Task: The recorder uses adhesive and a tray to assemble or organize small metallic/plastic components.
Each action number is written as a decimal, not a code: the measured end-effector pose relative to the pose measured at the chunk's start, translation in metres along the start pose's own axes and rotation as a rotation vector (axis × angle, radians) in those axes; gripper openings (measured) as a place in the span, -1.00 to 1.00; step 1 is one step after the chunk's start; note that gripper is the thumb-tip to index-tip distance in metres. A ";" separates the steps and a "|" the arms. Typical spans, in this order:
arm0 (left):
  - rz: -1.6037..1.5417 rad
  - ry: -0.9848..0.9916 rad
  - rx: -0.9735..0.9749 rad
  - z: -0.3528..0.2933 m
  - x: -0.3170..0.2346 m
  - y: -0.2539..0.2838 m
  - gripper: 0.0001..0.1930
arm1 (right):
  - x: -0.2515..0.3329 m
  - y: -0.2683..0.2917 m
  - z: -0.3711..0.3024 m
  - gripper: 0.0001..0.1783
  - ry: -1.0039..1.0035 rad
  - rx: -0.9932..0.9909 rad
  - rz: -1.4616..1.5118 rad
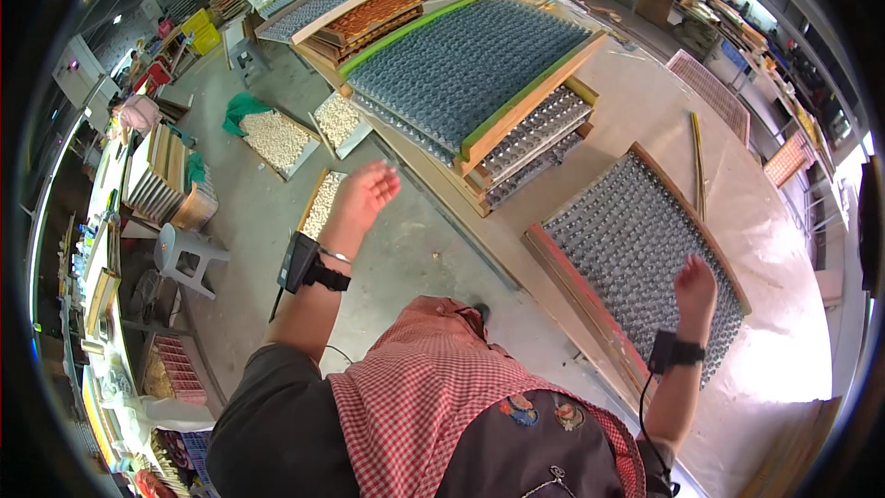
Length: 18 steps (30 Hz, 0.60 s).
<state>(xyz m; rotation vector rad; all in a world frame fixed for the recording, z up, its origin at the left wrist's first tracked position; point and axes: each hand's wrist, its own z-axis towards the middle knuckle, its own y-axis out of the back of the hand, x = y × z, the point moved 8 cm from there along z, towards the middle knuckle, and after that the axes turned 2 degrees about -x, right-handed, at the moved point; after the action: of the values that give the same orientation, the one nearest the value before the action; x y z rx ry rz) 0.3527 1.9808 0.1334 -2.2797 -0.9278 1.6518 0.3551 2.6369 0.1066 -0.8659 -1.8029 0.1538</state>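
Observation:
My left hand is raised over the gap beside the table, its fingers loosely bent and apart, with nothing visible in them. Over a wood-framed tray at the table's near right is my right hand. Its fingers curl inward, and anything between them is hidden. Rows of small grey, shiny round pieces fill that tray. Farther off, a larger tray of grey pieces with green-edged sides rests on a stack of similar trays.
Trays of pale small pieces stand low at the left, near a grey plastic stool. A stick lies on the pale table. Another person is at the far left. More framed trays are at the back.

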 end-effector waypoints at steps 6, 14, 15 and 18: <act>-0.237 0.016 -0.139 0.055 -0.033 0.015 -0.80 | -0.045 -0.170 0.073 -0.83 -0.144 0.229 -0.201; -0.346 0.030 -0.244 0.151 -0.055 0.049 -0.57 | -0.077 -0.331 0.216 -0.50 -0.118 0.196 -0.446; -0.322 0.034 -0.270 0.160 -0.056 0.055 -0.57 | -0.080 -0.343 0.230 -0.50 -0.113 0.190 -0.448; -0.336 0.039 -0.267 0.175 -0.055 0.055 -0.66 | -0.107 -0.361 0.258 -0.27 -0.209 0.181 -0.579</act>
<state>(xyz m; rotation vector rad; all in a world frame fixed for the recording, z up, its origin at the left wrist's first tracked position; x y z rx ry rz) 0.2049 1.8693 0.0863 -2.1454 -1.5041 1.4069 -0.0250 2.3836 0.0943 -0.1836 -2.1243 0.0315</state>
